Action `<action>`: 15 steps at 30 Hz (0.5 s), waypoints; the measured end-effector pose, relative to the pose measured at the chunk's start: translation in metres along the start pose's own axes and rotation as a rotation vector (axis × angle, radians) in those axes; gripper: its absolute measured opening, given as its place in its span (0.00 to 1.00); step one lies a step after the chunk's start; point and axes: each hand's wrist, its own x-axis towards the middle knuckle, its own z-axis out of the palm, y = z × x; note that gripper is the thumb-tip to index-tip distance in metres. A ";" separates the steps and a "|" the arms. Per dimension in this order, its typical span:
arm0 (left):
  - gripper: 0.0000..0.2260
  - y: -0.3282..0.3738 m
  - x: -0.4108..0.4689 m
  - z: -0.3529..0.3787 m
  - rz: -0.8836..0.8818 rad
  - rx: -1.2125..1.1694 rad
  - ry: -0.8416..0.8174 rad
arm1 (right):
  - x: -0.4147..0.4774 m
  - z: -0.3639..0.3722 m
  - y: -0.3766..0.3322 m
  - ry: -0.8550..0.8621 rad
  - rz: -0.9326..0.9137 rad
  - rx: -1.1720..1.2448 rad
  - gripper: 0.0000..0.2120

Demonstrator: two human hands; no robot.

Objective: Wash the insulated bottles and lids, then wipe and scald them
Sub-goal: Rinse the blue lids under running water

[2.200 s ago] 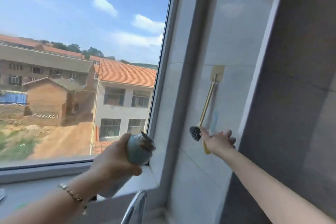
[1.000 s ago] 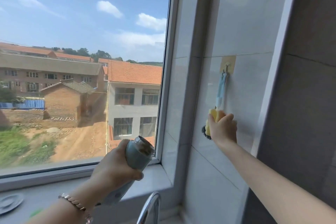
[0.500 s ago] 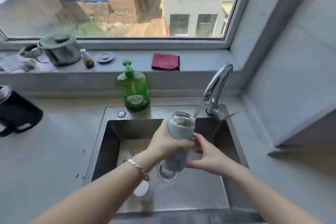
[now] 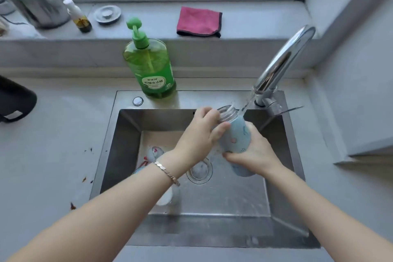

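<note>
Pale blue bottle is leaning tilted over the sink, its open mouth sitting just beside water running from the tap; the left hand is gripping its neck while the right hand is clasping its lower body

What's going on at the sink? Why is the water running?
A person is rinsing a light blue bottle over the sink. The left hand grips it near the open mouth and the right hand holds its lower part, tilted under water running from the tap. Other pieces lie in the sink. A green soap bottle stands behind it.
</note>
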 end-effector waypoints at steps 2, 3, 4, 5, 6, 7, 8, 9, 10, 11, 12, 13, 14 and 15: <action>0.16 -0.001 0.014 0.002 0.041 0.008 0.003 | 0.001 -0.006 0.002 -0.014 -0.023 -0.077 0.32; 0.18 0.002 0.019 0.002 0.039 -0.015 -0.018 | 0.002 -0.008 0.003 -0.002 -0.046 -0.121 0.33; 0.19 0.007 0.024 0.003 0.002 -0.045 -0.061 | 0.003 -0.008 0.007 0.023 -0.069 -0.176 0.32; 0.19 0.012 0.030 0.007 -0.062 -0.069 -0.107 | 0.004 -0.009 0.010 0.065 -0.085 -0.246 0.32; 0.19 0.018 0.034 0.012 -0.143 -0.084 -0.132 | 0.005 -0.009 0.014 0.115 -0.092 -0.342 0.33; 0.19 0.024 0.039 0.018 -0.262 -0.108 -0.141 | 0.006 -0.010 0.017 0.167 -0.107 -0.456 0.34; 0.17 0.028 0.042 0.025 -0.410 -0.148 -0.130 | 0.006 -0.011 0.023 0.210 -0.145 -0.581 0.36; 0.16 0.033 0.044 0.031 -0.544 -0.198 -0.118 | 0.007 -0.011 0.028 0.242 -0.203 -0.696 0.37; 0.14 0.037 0.044 0.034 -0.652 -0.246 -0.103 | 0.005 -0.013 0.032 0.262 -0.248 -0.751 0.37; 0.13 0.040 0.041 0.036 -0.658 -0.206 -0.101 | 0.003 -0.015 0.031 0.247 -0.241 -0.747 0.36; 0.12 0.040 0.037 0.038 -0.558 -0.163 -0.058 | 0.000 -0.018 0.030 0.205 -0.201 -0.681 0.34; 0.11 0.038 0.032 0.037 -0.403 -0.103 -0.029 | -0.002 -0.022 0.028 0.135 -0.143 -0.562 0.31; 0.12 0.034 0.024 0.035 -0.221 -0.090 -0.023 | -0.004 -0.028 0.025 0.040 -0.087 -0.408 0.29; 0.16 0.030 0.017 0.030 -0.068 -0.109 -0.020 | -0.006 -0.033 0.024 -0.053 -0.053 -0.236 0.28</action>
